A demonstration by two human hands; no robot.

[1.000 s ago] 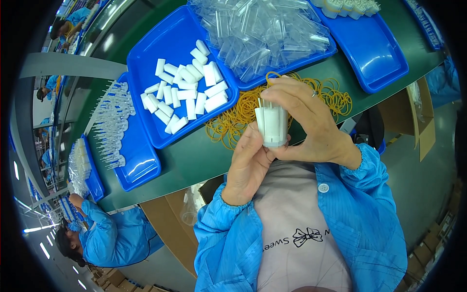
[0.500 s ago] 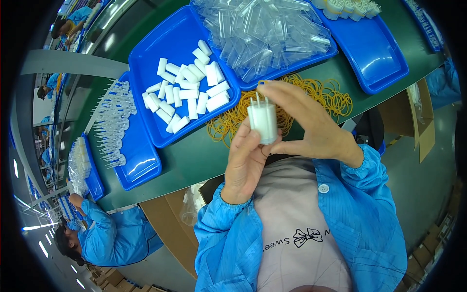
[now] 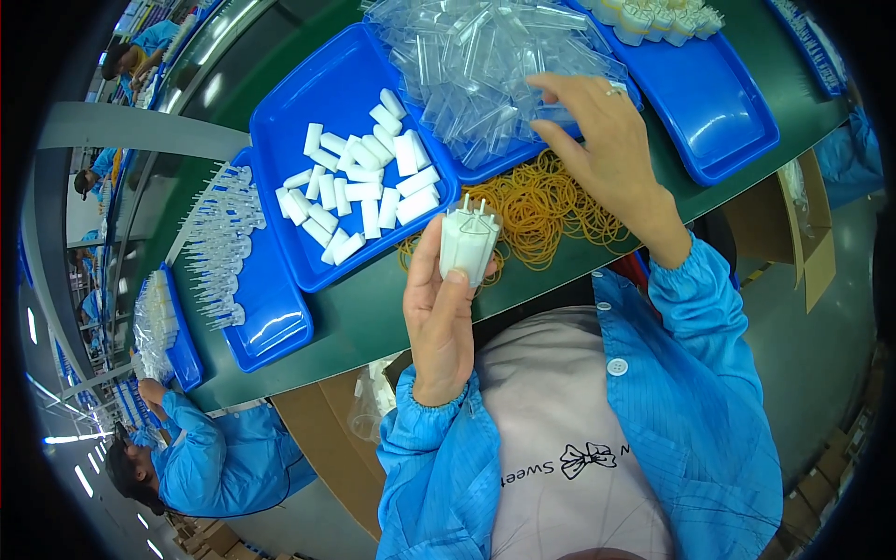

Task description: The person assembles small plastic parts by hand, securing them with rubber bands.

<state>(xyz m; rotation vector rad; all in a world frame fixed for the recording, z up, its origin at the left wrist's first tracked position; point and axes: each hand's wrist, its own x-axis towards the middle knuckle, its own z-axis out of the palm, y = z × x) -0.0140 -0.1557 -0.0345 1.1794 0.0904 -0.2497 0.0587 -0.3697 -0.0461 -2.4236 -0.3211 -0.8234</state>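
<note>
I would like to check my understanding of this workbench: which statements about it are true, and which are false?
1. The left hand holds a white pronged object. True.
2. The right hand grips this object too. False: it is apart from it, open by the clear plastic pieces.
3. Yellow rubber bands lie on the green table. True.
4. The loose white blocks lie in a cardboard box. False: they lie in a blue tray.

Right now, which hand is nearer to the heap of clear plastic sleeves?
Right: the right hand is over the right side of the heap; the left hand is farther, lower in view, holding a white pronged cylindrical bundle.
</note>
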